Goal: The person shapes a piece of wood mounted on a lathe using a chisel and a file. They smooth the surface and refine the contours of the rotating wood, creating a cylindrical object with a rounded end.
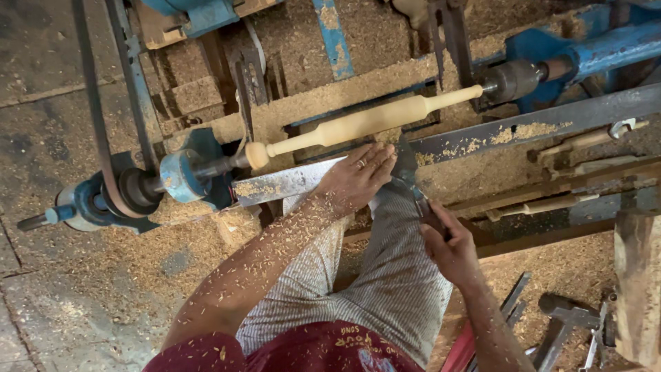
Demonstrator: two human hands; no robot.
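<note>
While pale turned wood spins—hands steady steel.

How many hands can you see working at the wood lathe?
2. The left hand lies flat on the metal tool rest below the turned wooden piece; the right hand grips the chisel.

Pale turned wood, worn painted metal, sawdust everywhere.
I see the rolling pin in smooth, matt, light wood; the lathe is blue-painted metal, chipped and dusty. The tool rest is dull grey steel. My left hand and forearm carry dry wood chips, and my trousers are thin striped cloth.
</note>
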